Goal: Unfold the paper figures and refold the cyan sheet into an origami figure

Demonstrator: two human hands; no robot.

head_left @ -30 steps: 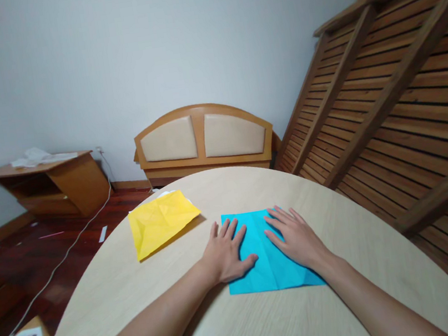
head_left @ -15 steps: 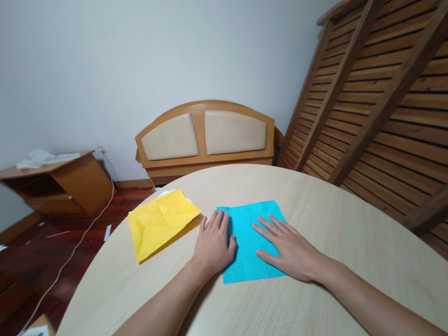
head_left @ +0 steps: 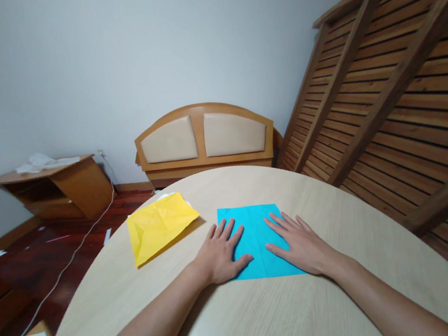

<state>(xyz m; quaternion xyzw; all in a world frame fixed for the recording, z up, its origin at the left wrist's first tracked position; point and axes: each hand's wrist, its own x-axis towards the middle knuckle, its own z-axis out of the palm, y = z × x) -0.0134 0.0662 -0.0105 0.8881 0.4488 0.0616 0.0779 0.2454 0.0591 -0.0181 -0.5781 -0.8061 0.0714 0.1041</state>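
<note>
Two sheets of paper lie on one round table (head_left: 271, 318): one blue sheet (head_left: 253, 225) and one yellow sheet (head_left: 159, 225). A scrap of white shows under the yellow sheet's far edge, perhaps a third sheet. Two hands are in view, a left hand (head_left: 220, 253) and a right hand (head_left: 300, 243). Behind stand one padded headboard (head_left: 204, 137), one low cabinet (head_left: 62, 186) and one slatted frame (head_left: 398, 91).
</note>
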